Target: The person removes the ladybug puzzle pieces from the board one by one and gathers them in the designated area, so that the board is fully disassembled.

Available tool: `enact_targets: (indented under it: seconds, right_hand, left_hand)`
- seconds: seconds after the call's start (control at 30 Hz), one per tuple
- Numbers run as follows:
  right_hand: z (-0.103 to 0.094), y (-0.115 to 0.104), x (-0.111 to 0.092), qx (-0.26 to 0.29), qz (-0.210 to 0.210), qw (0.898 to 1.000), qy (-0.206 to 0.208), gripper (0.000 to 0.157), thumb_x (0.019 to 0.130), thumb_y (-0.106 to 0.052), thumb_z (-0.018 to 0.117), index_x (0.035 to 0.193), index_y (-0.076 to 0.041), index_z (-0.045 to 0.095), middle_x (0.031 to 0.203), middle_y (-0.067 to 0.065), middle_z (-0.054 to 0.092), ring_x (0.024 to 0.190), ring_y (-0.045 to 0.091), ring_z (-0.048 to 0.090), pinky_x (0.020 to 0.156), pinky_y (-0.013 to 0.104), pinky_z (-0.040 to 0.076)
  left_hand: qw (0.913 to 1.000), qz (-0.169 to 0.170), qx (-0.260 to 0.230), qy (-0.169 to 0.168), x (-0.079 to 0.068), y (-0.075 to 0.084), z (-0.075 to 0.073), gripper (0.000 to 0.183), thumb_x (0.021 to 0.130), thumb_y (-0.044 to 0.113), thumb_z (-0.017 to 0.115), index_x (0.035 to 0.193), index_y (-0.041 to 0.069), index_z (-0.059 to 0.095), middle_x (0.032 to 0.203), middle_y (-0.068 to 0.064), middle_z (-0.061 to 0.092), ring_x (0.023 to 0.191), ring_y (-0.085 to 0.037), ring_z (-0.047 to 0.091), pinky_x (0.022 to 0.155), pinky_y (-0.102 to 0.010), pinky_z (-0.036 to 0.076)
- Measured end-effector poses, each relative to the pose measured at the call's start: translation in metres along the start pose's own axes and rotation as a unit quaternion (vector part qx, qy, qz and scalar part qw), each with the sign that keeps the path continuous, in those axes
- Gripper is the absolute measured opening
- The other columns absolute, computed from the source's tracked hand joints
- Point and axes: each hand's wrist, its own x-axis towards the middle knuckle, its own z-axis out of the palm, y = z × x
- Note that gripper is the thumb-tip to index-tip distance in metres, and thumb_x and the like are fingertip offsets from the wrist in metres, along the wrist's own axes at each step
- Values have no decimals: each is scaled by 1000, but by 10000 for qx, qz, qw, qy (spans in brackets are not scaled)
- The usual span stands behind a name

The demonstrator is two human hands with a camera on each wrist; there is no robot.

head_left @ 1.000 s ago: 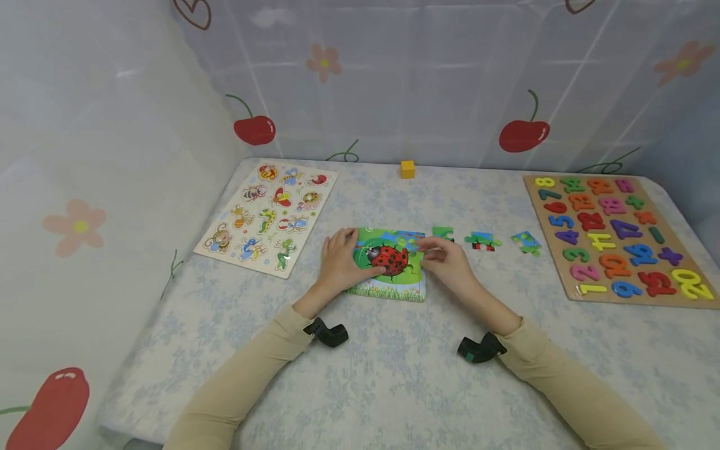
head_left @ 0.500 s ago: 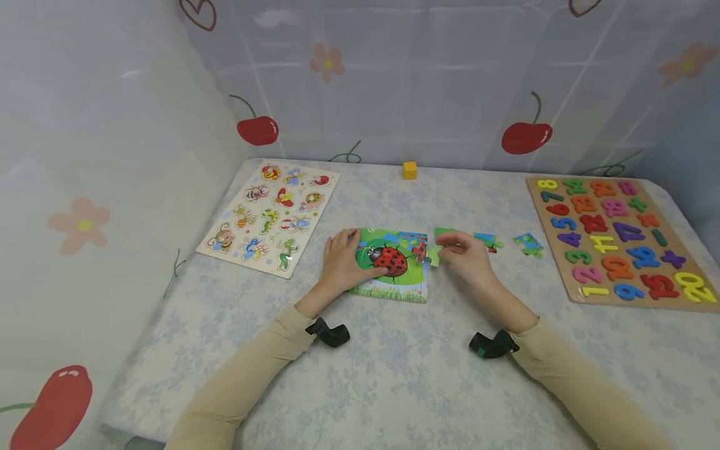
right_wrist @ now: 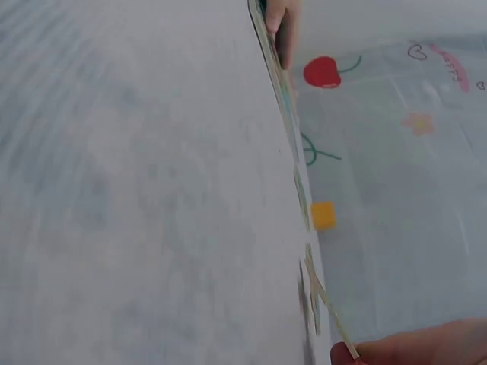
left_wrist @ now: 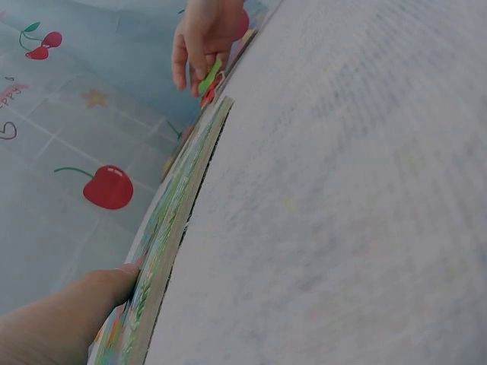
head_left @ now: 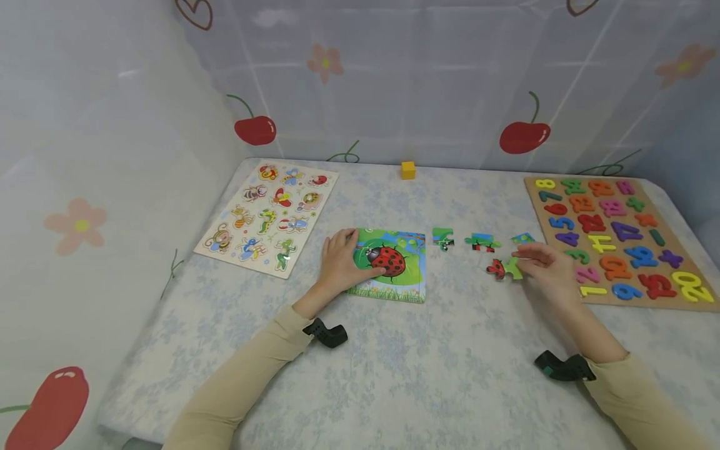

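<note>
one puzzle piece (head_left: 523, 238) partly behind right hand (head_left: 547, 274)

Beige sleeves (head_left: 242, 375) meet bent black wrist devices (head_left: 327, 334) (the right one marked green).

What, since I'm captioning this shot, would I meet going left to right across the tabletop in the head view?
Insect board → left hand → ladybug puzzle → green puzzle piece → blue-and-green puzzle piece → right hand → number board.

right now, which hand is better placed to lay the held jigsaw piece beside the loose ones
Probably the right hand: it pinches the red-and-green jigsaw piece near the loose pieces, while the left hand holds the ladybug puzzle.
</note>
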Motion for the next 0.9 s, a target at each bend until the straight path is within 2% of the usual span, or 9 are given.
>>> enact_targets:
  seconds: [0.1,0.2,0.3,0.43,0.63,0.77,0.9]
  right_hand:
    - [-13,2,-4,79,183,9997,145,21,91,1,58,104,-15,63,83,-31,65,78,-14,61,65,6,49]
    - [-21,3,-5,-210,431,9984,293,19,92,-2,57,105,-15,61,80,-34,62,75,-17,59,63,5,48]
    - [-25,3,-5,-605,660,9951,431,21,93,-6,58,114,-6,59,77,-39,57,73,-21,55,63,4,47]
    - [-25,1,-5,-1012,872,9892,606,36,94,-11,57,125,7,53,72,-43,53,73,-24,51,63,3,45]
    - [-21,-5,-6,-1411,1259,9775,930,42,95,-26,57,126,3,55,73,-40,46,76,-19,44,65,4,39]
    - [-16,-8,-6,-1357,1190,9819,572,46,95,-34,57,124,2,55,77,-36,49,77,-13,45,63,11,42]
    - [6,-13,-3,-964,537,9937,-207,45,96,-29,57,122,7,54,81,-31,57,77,-10,53,63,15,48]
  left_hand:
    - [10000,11,-18,20,-1,-1,-2,104,71,57,75,148,3,32,148,-13,35,139,-30,30,118,-57,12]
    - [10000,13,-37,28,-2,-1,-2,103,71,57,75,148,3,33,148,-13,35,139,-30,30,118,-57,12]
    - [10000,21,-44,24,-2,-1,-3,103,71,57,75,148,3,33,148,-13,35,139,-30,30,117,-57,12]
    - [9999,37,-93,53,-3,0,-2,102,71,56,75,147,2,34,147,-14,36,138,-32,31,117,-58,12]
    - [10000,39,-67,44,-3,0,0,102,72,57,75,147,2,34,148,-14,36,138,-32,31,117,-58,13]
    - [10000,54,-33,32,-2,1,0,102,72,57,75,147,3,34,148,-14,36,139,-31,31,117,-58,13]
    - [10000,31,-38,23,-1,1,0,102,72,57,75,147,3,33,148,-14,35,139,-31,30,117,-58,12]
